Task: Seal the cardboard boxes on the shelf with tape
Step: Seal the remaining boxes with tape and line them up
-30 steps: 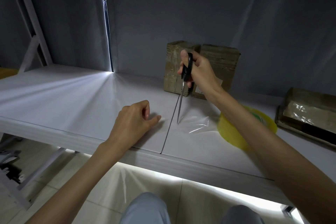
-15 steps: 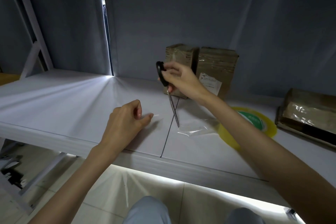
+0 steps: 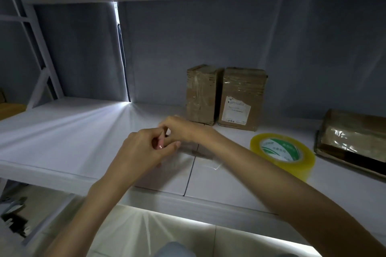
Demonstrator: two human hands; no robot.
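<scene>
My left hand (image 3: pixel 144 148) and right hand (image 3: pixel 179 129) meet, fingers curled, pinching clear tape (image 3: pixel 200 157). The roll (image 3: pixel 282 152) lies to their right, boxes (image 3: pixel 225 96) behind.

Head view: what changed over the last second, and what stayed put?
The right hand, which held scissors upright by the boxes, has come left and down to meet the left hand; the scissors no longer show. Both hands now pinch the clear tape strip over the shelf. The two upright boxes, the tape roll and the flat box stayed put.
</scene>
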